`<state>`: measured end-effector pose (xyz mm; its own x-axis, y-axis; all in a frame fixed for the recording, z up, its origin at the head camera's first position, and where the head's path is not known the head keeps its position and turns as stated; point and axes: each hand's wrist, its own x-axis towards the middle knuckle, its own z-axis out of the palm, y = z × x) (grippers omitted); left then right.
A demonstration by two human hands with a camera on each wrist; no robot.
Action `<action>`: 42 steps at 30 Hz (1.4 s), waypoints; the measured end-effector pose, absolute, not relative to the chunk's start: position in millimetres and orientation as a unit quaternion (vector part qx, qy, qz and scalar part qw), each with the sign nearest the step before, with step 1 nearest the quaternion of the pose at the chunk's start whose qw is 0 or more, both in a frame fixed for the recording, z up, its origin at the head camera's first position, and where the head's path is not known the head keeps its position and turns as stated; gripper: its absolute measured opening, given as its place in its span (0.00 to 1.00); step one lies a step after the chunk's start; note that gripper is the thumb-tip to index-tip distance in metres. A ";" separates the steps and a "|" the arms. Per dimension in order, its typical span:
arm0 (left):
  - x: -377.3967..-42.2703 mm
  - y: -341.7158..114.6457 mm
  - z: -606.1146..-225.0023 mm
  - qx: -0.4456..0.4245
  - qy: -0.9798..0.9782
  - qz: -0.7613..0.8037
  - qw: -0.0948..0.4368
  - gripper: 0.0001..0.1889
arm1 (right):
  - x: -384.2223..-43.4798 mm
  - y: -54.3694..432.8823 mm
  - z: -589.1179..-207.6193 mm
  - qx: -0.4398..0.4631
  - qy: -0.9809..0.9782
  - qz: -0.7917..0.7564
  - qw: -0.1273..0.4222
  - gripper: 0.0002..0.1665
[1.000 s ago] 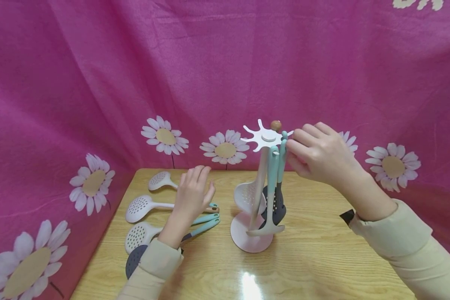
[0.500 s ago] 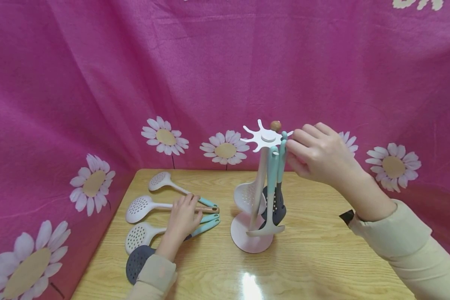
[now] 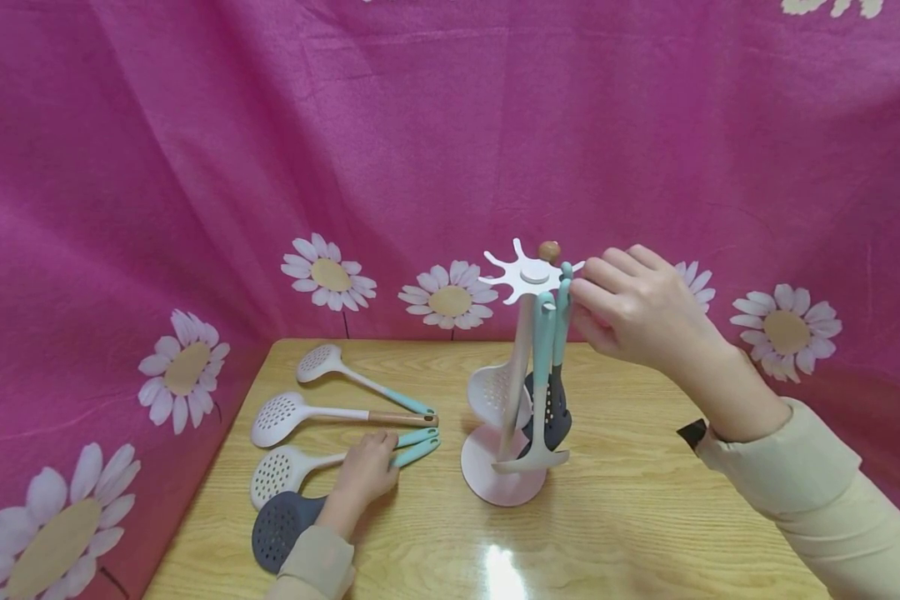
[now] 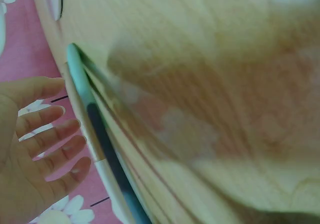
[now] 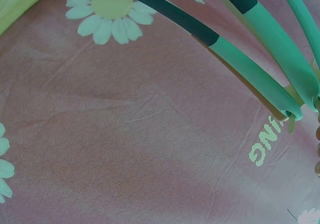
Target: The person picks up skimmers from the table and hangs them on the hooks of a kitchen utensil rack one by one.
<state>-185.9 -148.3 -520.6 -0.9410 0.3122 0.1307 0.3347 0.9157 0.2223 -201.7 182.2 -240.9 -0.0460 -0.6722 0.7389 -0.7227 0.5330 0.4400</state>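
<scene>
In the head view my left hand (image 3: 367, 467) reaches over a white skimmer (image 3: 273, 472) and a dark skimmer (image 3: 276, 533), both with teal handles. The left wrist view shows its loosely bent fingers (image 4: 50, 131) beside a teal-and-dark handle (image 4: 82, 81), not wrapped around it. At the top of a white utensil rack (image 3: 512, 271), my right hand (image 3: 637, 304) pinches with curled fingers at the end of a hanging teal-handled utensil (image 3: 562, 312); the fingertips are largely hidden. A white ladle (image 3: 542, 457) hangs in front, and dark heads with holes hang behind it.
Farther back on the wooden table (image 3: 645, 500) lie a wood-handled skimmer (image 3: 277, 417) and a small teal-handled skimmer (image 3: 320, 362). The rack's round base (image 3: 495, 487) stands mid-table; a white perforated head (image 3: 489, 396) hangs on its left. A pink flowered cloth (image 3: 420, 150) surrounds the table.
My left hand has come down and nearer, from above the back handles to the white and dark skimmers, uncovering the wood-handled one. My right hand stays at the rack top.
</scene>
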 end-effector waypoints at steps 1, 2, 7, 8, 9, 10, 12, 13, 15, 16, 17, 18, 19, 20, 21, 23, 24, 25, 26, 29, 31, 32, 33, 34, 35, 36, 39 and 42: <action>-184.9 -148.6 -522.1 -0.165 -0.978 -0.122 0.043 0.15 | -201.6 182.3 -240.9 0.482 -0.724 0.025 0.493 0.09; -184.1 -149.1 -524.1 -0.165 -0.978 -0.121 0.042 0.14 | -201.5 182.4 -240.9 0.482 -0.724 0.025 0.492 0.09; -181.4 -150.4 -532.5 -0.152 -0.981 -0.116 0.024 0.14 | -201.0 182.6 -241.0 0.480 -0.727 0.022 0.490 0.09; -181.0 -150.7 -533.8 -0.150 -0.982 -0.114 0.020 0.15 | -201.0 182.5 -241.0 0.480 -0.728 0.023 0.489 0.09; -180.6 -150.8 -534.8 -0.148 -0.983 -0.112 0.016 0.16 | -201.0 182.6 -241.0 0.480 -0.728 0.022 0.489 0.09; -180.3 -151.0 -535.8 -0.146 -0.983 -0.111 0.011 0.17 | -201.0 182.6 -241.0 0.480 -0.728 0.022 0.490 0.09; -179.7 -151.2 -537.4 -0.143 -0.984 -0.109 0.003 0.17 | -201.1 182.5 -240.9 0.480 -0.727 0.023 0.490 0.09; -179.4 -151.1 -538.2 -0.142 -0.984 -0.108 0.000 0.17 | -201.1 182.5 -240.9 0.480 -0.727 0.024 0.490 0.09; -178.9 -150.7 -539.5 -0.138 -0.985 -0.107 -0.004 0.17 | -201.3 182.5 -241.0 0.481 -0.725 0.026 0.492 0.09; -178.8 -150.5 -540.2 -0.136 -0.985 -0.107 -0.006 0.16 | -201.4 182.5 -241.0 0.481 -0.725 0.026 0.492 0.09; -178.9 -150.1 -540.9 -0.134 -0.985 -0.107 -0.007 0.16 | -201.5 182.6 -241.0 0.481 -0.725 0.026 0.492 0.09; -179.2 -149.6 -541.5 -0.133 -0.985 -0.107 -0.006 0.16 | -201.5 182.6 -241.1 0.480 -0.725 0.027 0.493 0.09; -179.3 -149.1 -542.0 -0.131 -0.986 -0.106 -0.005 0.16 | -201.6 182.6 -241.2 0.480 -0.725 0.027 0.493 0.09; -179.3 -148.6 -542.3 -0.129 -0.986 -0.105 -0.003 0.15 | -201.6 182.7 -241.2 0.480 -0.726 0.026 0.492 0.09; -179.3 -148.0 -542.8 -0.128 -0.986 -0.104 -0.002 0.16 | -201.5 182.8 -241.2 0.479 -0.727 0.026 0.492 0.09; -179.4 -146.9 -544.7 -0.130 -0.986 -0.103 0.012 0.15 | -201.4 182.8 -241.3 0.479 -0.727 0.026 0.491 0.09; -179.2 -146.4 -545.8 -0.131 -0.986 -0.101 0.020 0.15 | -201.3 182.7 -241.3 0.479 -0.727 0.026 0.491 0.09; -179.0 -145.9 -547.2 -0.131 -0.986 -0.101 0.027 0.15 | -201.3 182.7 -241.4 0.479 -0.727 0.026 0.491 0.09; -178.8 -145.4 -548.3 -0.132 -0.986 -0.099 0.035 0.15 | -201.3 182.5 -241.4 0.479 -0.727 0.027 0.491 0.09; -178.4 -144.4 -551.3 -0.133 -0.985 -0.097 0.056 0.14 | -201.6 182.0 -241.5 0.479 -0.727 0.028 0.492 0.09; -178.3 -144.1 -552.4 -0.130 -0.985 -0.096 0.060 0.14 | -201.7 181.9 -241.6 0.479 -0.726 0.028 0.493 0.09; -178.4 -143.9 -552.6 -0.128 -0.985 -0.096 0.060 0.14 | -201.7 181.9 -241.6 0.478 -0.727 0.028 0.493 0.09; -178.6 -143.8 -553.1 -0.126 -0.985 -0.098 0.059 0.14 | -201.6 182.0 -241.6 0.478 -0.727 0.028 0.493 0.09; -178.5 -143.6 -553.0 -0.124 -0.986 -0.098 0.059 0.14 | -201.6 182.1 -241.6 0.478 -0.727 0.027 0.492 0.09; -178.6 -143.5 -553.1 -0.122 -0.986 -0.098 0.059 0.14 | -201.6 182.2 -241.6 0.478 -0.727 0.026 0.492 0.09; -178.5 -143.4 -553.1 -0.121 -0.986 -0.098 0.060 0.13 | -201.5 182.2 -241.6 0.478 -0.728 0.026 0.491 0.09; -178.4 -142.7 -552.2 -0.120 -0.986 -0.099 0.066 0.11 | -201.5 182.3 -241.5 0.478 -0.729 0.026 0.489 0.09; -178.1 -141.9 -550.2 -0.119 -0.985 -0.105 0.068 0.10 | -201.7 182.4 -241.5 0.478 -0.729 0.026 0.489 0.09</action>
<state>-178.1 -141.9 -550.2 -0.9625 0.2200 0.1585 0.2484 0.9497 0.1906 -201.7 182.4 -241.5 -0.0645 -0.6713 0.7384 -0.7225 0.5418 0.4295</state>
